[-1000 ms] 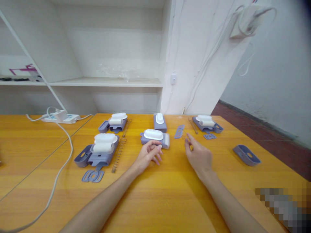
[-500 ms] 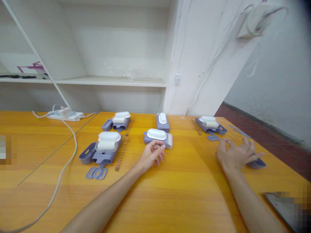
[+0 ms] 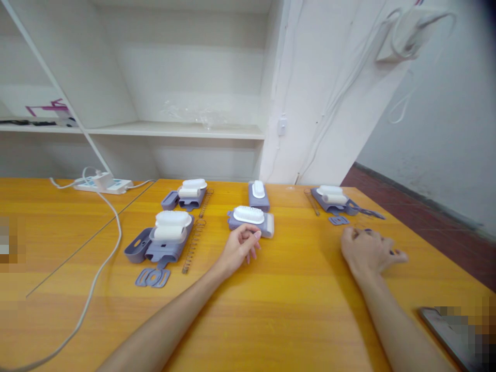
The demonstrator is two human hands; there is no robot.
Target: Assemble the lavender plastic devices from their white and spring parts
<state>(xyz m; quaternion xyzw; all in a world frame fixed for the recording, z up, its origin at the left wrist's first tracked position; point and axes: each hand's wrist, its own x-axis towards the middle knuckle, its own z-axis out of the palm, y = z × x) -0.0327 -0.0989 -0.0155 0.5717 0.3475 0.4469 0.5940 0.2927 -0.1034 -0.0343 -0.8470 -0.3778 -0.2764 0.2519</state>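
Right hand [image 3: 368,250] is palm down at the right of the table [image 3: 271,320], fingers bent and fanned out; dark bits of some part show past the knuckles, too covered to name, so can't tell if it's gripped or just touched; left hand [image 3: 240,248] is loosely curled at the near side of the middle case [image 3: 235,223], thumb close to index; can't tell if it pinches anything or touches the case; that case lies flat, white brush [image 3: 248,214] on top, pale roller [image 3: 270,226] at its right end; just beyond the right hand is a purple strip [image 3: 370,212], blurred, by the right kit [image 3: 321,200], with a ring plate [image 3: 339,220] in front and a spring [image 3: 312,202] left of it; for clean handling I'd close the right fingers on rigid walls, keep wrist and knuckles off strip and plate, and use a light left touch so the case doesn't skid or drop its brush; further out, rear case [image 3: 258,206] behind the middle one, two kits at left, the front one [image 3: 170,251] with a long spring [image 3: 192,245] that I'd guess snags easily; power strip [image 3: 103,183] past them.
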